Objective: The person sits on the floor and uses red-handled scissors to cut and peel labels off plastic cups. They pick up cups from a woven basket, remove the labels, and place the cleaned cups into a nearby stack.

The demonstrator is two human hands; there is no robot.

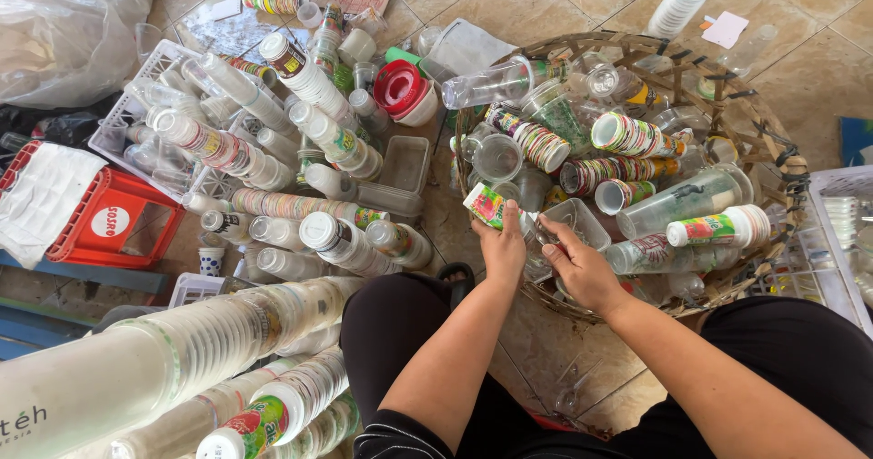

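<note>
A round woven basket (789,179) full of used plastic cups stands in front of me on the tiled floor. My left hand (503,245) grips a small printed plastic cup (486,206) at the basket's near left rim. Beside it, my right hand (580,266) reaches into the basket, fingers on a clear plastic cup (579,220). Stacks of printed cups (532,137) and a long clear stack (682,202) lie in the basket behind my hands.
Long nested cup stacks (227,150) lie piled on a white crate (123,118) to the left, more (164,359) at bottom left. A red crate (114,223), a clear bag (64,32), a red-and-white bowl (402,91) and a white crate (841,241) at right surround me.
</note>
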